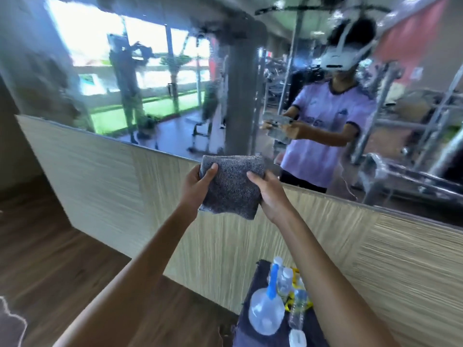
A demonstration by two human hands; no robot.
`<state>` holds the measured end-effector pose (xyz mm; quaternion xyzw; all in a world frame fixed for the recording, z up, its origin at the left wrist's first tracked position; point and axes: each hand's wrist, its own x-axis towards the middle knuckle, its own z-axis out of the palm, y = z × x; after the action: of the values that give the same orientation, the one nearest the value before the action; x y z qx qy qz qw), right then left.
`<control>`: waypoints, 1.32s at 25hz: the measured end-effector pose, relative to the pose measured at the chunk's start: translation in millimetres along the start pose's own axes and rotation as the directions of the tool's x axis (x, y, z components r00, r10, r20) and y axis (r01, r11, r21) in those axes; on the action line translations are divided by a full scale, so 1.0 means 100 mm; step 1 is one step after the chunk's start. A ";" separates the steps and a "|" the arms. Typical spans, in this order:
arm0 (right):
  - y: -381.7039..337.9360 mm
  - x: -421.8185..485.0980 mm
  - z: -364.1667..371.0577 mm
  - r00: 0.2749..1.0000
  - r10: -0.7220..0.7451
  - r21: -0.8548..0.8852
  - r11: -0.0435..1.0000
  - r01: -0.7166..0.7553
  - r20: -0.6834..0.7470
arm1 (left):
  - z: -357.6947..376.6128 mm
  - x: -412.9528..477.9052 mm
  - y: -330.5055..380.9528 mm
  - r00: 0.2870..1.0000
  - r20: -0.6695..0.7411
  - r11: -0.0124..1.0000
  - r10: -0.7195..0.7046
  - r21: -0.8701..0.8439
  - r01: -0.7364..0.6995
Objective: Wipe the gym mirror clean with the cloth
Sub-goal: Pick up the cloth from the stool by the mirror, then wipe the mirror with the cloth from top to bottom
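Observation:
A folded grey cloth [231,186] is held up in front of me, just below the mirror's lower edge. My left hand [198,185] grips its left side with the thumb on top. My right hand [269,194] grips its right side, thumb over the front. The large gym mirror [175,83] fills the wall above a pale wood-grain panel; its surface looks smeared and streaky. It reflects a person holding the cloth, with gym machines behind.
The pale panel [112,191] runs below the mirror. Low at the front stands a dark stool or small table [250,339] with a clear spray bottle [266,311] with a blue nozzle and several small plastic bottles [297,306]. Dark wood floor [62,259] lies to the left.

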<state>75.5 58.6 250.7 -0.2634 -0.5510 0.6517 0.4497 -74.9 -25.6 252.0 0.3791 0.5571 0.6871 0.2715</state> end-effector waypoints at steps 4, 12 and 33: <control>0.37 0.18 0.73 1.000 -0.007 -0.060 0.998 0.009 0.026 | -0.75 0.08 -0.08 0.990 -0.143 1.000 -0.015 -0.028 0.011; 1.03 0.64 2.54 0.988 0.083 -0.037 0.996 -0.079 0.128 | -2.45 0.55 -0.30 0.975 -0.192 0.967 -0.114 -0.245 0.065; 2.25 3.32 5.70 0.939 0.141 -0.333 0.943 -0.030 0.315 | -5.59 3.35 -0.74 0.915 -0.357 0.521 0.188 0.826 0.215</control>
<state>-620.7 77.5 231.4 -0.2432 -0.7062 0.6071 0.2712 -728.0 -54.8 202.0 0.3082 0.8672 0.3858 -0.0648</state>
